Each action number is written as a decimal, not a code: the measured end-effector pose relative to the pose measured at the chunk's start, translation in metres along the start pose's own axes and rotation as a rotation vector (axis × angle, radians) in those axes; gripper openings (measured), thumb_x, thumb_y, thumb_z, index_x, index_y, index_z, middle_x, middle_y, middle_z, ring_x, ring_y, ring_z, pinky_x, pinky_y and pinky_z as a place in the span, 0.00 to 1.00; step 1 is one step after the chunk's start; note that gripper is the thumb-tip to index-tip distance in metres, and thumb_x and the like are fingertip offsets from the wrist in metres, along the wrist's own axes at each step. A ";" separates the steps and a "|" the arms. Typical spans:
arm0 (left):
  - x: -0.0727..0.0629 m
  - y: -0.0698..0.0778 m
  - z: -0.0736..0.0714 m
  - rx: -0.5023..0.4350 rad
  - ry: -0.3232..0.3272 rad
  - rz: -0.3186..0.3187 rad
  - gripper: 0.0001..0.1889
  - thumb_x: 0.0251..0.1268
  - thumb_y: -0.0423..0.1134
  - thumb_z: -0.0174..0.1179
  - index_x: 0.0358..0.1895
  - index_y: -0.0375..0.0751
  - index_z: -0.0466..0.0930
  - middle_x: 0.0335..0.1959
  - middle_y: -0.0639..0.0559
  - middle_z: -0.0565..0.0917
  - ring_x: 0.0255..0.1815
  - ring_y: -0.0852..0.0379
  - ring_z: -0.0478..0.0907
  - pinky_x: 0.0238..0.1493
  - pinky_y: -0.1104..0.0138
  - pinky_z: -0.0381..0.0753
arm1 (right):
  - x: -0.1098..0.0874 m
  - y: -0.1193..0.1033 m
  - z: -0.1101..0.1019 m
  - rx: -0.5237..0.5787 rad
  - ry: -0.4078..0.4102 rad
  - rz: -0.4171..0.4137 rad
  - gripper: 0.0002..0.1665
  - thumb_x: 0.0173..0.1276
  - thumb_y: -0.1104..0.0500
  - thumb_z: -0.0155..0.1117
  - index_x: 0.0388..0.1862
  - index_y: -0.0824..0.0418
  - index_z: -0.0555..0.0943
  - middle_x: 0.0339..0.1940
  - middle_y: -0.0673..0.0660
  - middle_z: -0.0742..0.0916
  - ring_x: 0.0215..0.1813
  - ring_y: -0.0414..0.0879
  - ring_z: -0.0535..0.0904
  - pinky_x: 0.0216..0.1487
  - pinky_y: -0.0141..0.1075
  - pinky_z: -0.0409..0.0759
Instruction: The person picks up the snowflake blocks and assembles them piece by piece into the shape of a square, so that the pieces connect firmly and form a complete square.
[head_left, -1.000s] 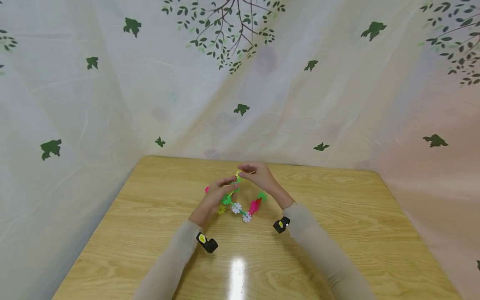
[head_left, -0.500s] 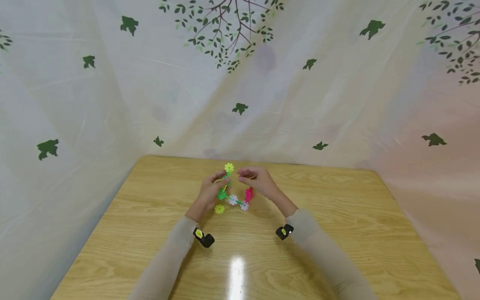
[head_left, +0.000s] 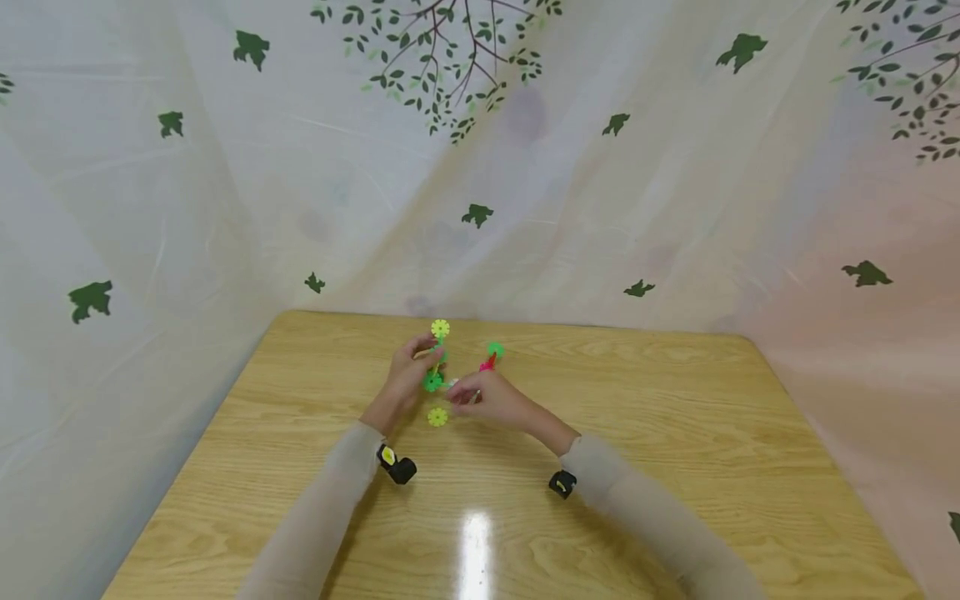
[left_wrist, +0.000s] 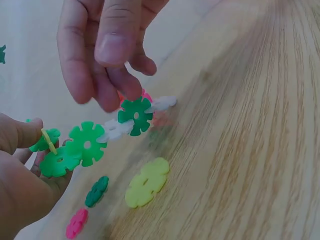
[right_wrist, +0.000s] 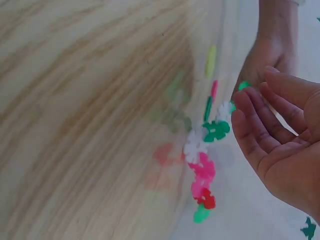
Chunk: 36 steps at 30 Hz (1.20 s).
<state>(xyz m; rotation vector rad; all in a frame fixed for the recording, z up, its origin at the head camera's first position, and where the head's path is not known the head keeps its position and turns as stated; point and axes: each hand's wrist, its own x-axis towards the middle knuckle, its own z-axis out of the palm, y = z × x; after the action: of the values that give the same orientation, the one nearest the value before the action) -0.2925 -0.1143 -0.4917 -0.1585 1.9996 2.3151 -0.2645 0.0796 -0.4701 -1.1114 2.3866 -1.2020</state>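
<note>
My left hand (head_left: 407, 372) grips one end of a chain of interlocking flower-shaped plastic discs. Its thumb and fingers pinch the green discs (left_wrist: 61, 159) there, and a yellow disc (head_left: 440, 328) stands up at the far end. From the grip the chain runs through green and white discs (left_wrist: 119, 129) to pink discs (right_wrist: 202, 167), a red one (right_wrist: 206, 198) and a green one (right_wrist: 201, 214). Beside the chain's middle is my right hand (head_left: 495, 399), fingers loosely bent with nothing between them. In the head view it covers the white discs.
On the wooden table (head_left: 637, 500) a loose yellow disc (head_left: 437, 417) lies just below the hands. A dark green disc (left_wrist: 96, 191) and a pink disc (left_wrist: 76, 224) lie near it in the left wrist view. A printed curtain (head_left: 375, 208) hangs behind the table.
My right hand has let go of the yellow disc at the chain's top and come down toward me beside the white discs. My left hand has shifted left with the chain.
</note>
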 end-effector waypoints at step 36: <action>0.000 -0.002 -0.009 -0.157 -0.046 -0.063 0.08 0.82 0.38 0.49 0.49 0.38 0.76 0.38 0.57 0.80 0.29 0.66 0.72 0.32 0.74 0.75 | -0.012 -0.007 0.021 -0.394 -0.147 -0.020 0.18 0.56 0.68 0.77 0.45 0.56 0.89 0.44 0.51 0.85 0.47 0.41 0.78 0.50 0.29 0.80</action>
<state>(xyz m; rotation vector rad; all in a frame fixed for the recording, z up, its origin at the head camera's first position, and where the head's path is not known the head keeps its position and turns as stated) -0.2922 -0.1230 -0.4946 -0.1733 1.7660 2.4122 -0.2417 0.0733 -0.4795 -1.2839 2.5640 -0.6390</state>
